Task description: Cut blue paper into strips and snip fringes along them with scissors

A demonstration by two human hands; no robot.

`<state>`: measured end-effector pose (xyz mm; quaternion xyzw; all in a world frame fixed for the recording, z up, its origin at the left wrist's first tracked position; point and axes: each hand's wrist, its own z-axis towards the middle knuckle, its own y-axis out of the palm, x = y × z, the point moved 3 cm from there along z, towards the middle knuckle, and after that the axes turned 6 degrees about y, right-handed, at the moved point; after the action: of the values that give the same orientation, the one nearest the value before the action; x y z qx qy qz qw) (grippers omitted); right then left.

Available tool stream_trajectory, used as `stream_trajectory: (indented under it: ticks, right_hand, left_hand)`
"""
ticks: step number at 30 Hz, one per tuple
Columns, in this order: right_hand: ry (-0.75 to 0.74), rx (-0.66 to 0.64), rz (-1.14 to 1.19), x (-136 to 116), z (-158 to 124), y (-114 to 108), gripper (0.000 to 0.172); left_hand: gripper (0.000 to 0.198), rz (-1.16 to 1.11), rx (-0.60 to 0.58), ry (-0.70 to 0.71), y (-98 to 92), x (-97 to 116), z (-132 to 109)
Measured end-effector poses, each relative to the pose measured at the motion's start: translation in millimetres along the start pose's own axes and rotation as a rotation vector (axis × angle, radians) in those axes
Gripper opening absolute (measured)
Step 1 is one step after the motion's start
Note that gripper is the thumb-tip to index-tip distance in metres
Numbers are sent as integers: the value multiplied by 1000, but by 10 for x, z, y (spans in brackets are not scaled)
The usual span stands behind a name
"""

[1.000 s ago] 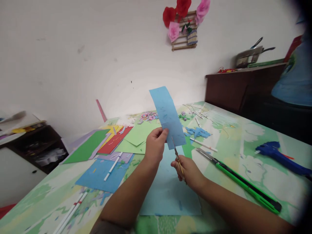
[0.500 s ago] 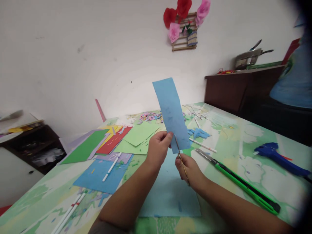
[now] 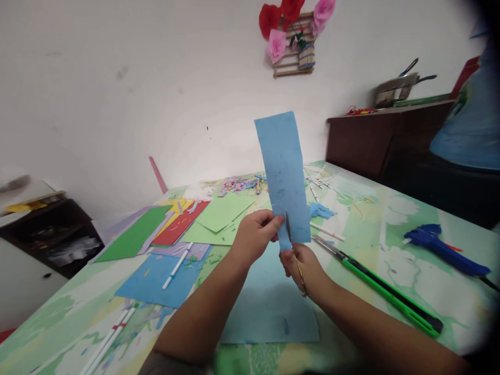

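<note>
Between thumb and fingers my left hand [image 3: 258, 234] pinches the lower left edge of a blue paper strip [image 3: 283, 161], which stands upright above the table. My right hand [image 3: 307, 271] is closed around the gold handles of a pair of scissors [image 3: 289, 229]. The blades point up and lie in a cut running from the strip's bottom edge, a little right of my left thumb. Below both hands a light blue sheet [image 3: 271, 317] lies flat on the table. My right fingers hide part of the handles.
To the right lie a green utility knife [image 3: 390, 291] and a blue glue gun [image 3: 445, 250]. Green sheets [image 3: 219, 213], a red sheet [image 3: 182, 224] and a blue sheet [image 3: 164, 281] spread at left. Small paper scraps [image 3: 238, 185] pile at the back. White sticks [image 3: 109, 338] lie front left.
The blue paper strip has turned more upright and shifted slightly right. The scissor blades now sit further up inside the strip, and the cut is longer.
</note>
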<state>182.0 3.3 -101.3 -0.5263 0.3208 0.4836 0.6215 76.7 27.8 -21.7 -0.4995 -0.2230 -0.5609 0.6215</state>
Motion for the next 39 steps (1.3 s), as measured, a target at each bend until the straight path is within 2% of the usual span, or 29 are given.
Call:
stream_trajectory:
  ticks: [5, 16, 21, 26, 36, 39]
  right_hand:
    - [-43, -28, 5, -42, -8, 4, 45]
    - [36, -5, 94, -7, -16, 3, 37]
    - [-4, 15, 110, -10, -13, 0, 40]
    - [-114, 44, 103, -61, -10, -20, 47]
    - [-54, 18, 147, -7, 14, -12, 44]
    - [-59, 16, 154, -3, 42, -15, 49]
  left_hand:
    - [26, 34, -17, 25, 1, 18, -12]
    - [26, 46, -29, 45, 17, 66, -35]
    - [27, 75, -29, 46, 22, 76, -40]
    - [27, 108, -48, 46, 28, 72, -60]
    - [27, 163, -22, 58, 40, 68, -60]
    - [27, 145, -28, 53, 64, 66, -67]
